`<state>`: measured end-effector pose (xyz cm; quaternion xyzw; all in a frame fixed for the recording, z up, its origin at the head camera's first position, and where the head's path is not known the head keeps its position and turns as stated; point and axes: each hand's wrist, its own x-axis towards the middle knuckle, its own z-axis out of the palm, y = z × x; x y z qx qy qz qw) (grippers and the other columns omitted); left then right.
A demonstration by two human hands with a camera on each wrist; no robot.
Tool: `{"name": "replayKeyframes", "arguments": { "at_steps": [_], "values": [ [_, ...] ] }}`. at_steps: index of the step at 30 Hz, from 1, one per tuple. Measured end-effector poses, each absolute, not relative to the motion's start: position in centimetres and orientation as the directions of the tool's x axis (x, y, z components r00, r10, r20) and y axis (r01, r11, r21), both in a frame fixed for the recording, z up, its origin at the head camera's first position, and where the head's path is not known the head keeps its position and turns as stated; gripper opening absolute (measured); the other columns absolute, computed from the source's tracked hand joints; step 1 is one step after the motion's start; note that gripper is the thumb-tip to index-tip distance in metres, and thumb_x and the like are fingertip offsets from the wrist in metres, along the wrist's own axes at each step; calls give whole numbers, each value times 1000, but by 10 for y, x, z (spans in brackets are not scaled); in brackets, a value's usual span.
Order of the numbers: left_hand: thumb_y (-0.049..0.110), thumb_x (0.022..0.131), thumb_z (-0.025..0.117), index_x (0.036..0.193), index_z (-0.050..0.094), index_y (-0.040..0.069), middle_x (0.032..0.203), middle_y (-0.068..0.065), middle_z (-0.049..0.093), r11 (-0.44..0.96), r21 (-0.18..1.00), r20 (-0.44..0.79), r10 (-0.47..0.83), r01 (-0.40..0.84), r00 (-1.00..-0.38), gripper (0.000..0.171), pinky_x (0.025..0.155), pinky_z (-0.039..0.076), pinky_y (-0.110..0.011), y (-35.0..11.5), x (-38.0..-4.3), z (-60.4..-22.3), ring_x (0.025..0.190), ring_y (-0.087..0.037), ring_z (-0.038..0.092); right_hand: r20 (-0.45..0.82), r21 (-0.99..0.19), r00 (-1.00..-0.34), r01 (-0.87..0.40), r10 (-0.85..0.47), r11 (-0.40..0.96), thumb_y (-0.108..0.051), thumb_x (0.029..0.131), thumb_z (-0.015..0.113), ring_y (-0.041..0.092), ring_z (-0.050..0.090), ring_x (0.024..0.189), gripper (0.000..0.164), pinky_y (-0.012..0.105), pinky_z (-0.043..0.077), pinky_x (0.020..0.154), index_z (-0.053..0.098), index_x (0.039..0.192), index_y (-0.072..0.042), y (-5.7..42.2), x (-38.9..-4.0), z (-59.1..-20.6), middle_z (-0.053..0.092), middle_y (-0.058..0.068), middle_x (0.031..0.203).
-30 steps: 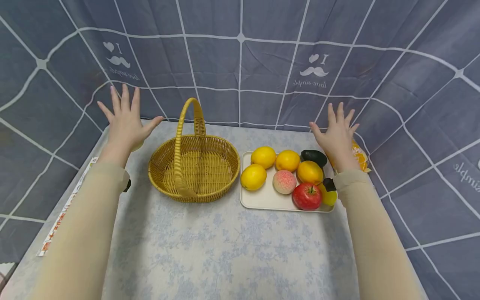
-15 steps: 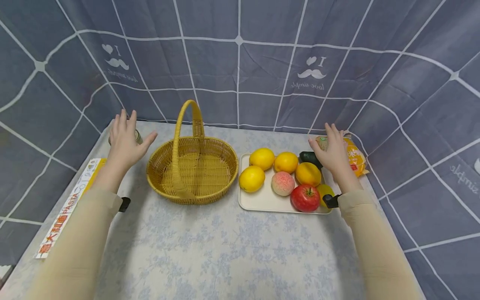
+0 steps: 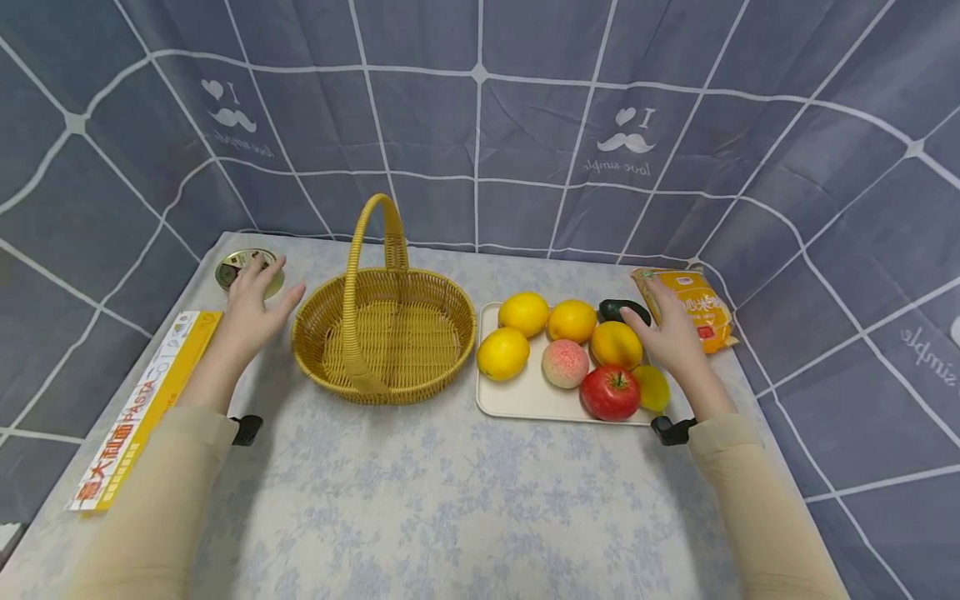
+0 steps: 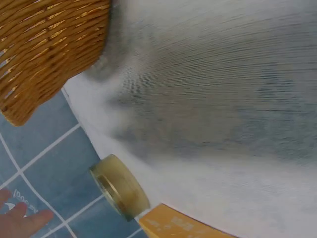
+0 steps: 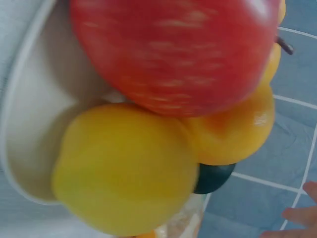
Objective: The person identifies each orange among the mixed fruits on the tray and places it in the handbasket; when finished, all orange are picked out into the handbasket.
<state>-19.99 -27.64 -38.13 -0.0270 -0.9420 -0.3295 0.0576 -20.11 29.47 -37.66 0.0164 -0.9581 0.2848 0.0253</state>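
My left hand [image 3: 253,315] hovers with fingers spread, overlapping a round tin can [image 3: 231,268] at the back left; it holds nothing. To its right stands a woven basket [image 3: 386,393] with a tall handle and nothing inside. My right hand [image 3: 673,340] reaches over the right end of a cream tray [image 3: 525,405], fingers loosely extended and holding nothing. On the tray lie a red apple [image 3: 609,393], a pink peach [image 3: 565,364], several yellow fruits including a lemon [image 3: 503,354], and a dark green item [image 3: 611,310]. A yellow-green fruit [image 5: 124,168] sits nearest the right wrist.
A yellow and white pasta box [image 3: 142,408] lies along the left table edge, partly under my left forearm. An orange plastic package [image 3: 697,304] lies at the back right, behind my right hand. A grey-blue curtain [image 3: 525,125] encloses the back and sides.
Both hands have come down from raised, spread poses and drawn back toward me. The tin can, pasta box and orange package are now more visible. Basket and fruit have stayed in place.
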Motion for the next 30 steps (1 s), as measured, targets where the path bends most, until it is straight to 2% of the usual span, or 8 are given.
{"name": "replayKeyframes", "arguments": {
  "at_steps": [3,6,11,17,25,28,30],
  "values": [
    [50,103,39,155,26,3,162,-29,5,774,628,107,14,78,-994,71,110,5,-77,-278,-196,-386,147,-54,1,29,-571,-1000,-19,-3,821,-52,99,50,48,19,147,77,70,19,112,24,157,-7,297,-197,-381,22,23,161],
    [50,103,37,155,25,2,162,-29,7,766,641,66,9,50,-998,72,110,7,-76,-279,-193,-392,147,-55,4,-21,-606,-1000,28,19,795,-52,98,51,49,21,146,76,72,22,110,28,156,-9,300,-196,-386,23,24,160],
    [48,104,39,156,22,2,160,-33,5,766,642,-21,23,4,-1000,72,109,8,-76,-282,-191,-400,144,-58,5,-101,-636,-994,86,28,767,-53,96,55,48,28,143,78,68,29,109,31,155,-7,302,-193,-396,28,26,158],
    [42,104,42,154,27,1,159,-34,11,769,639,-113,76,-14,-991,66,111,12,-72,-282,-190,-405,143,-58,11,-163,-631,-986,125,27,766,-54,96,55,48,34,139,79,63,37,107,31,154,-7,303,-193,-406,31,27,156],
    [45,105,37,159,17,9,157,-31,24,751,655,-214,74,-87,-974,68,108,27,-69,-283,-189,-416,138,-55,30,-165,-627,-986,97,-10,773,-54,96,55,50,38,136,80,61,38,107,32,153,-3,307,-196,-416,32,29,154],
    [45,105,37,159,15,9,153,-34,30,737,670,-215,80,-87,-973,68,107,32,-67,-283,-189,-418,135,-54,35,-176,-629,-984,101,-14,770,-53,95,57,50,38,135,80,61,38,108,34,152,-2,308,-197,-419,33,29,154],
    [42,106,37,159,16,9,150,-35,34,720,689,-206,82,-85,-975,66,102,41,-62,-283,-189,-419,130,-53,42,-186,-632,-983,110,-12,767,-53,94,59,50,38,135,80,61,38,108,35,151,-1,307,-198,-420,34,29,152]
  ]
}}
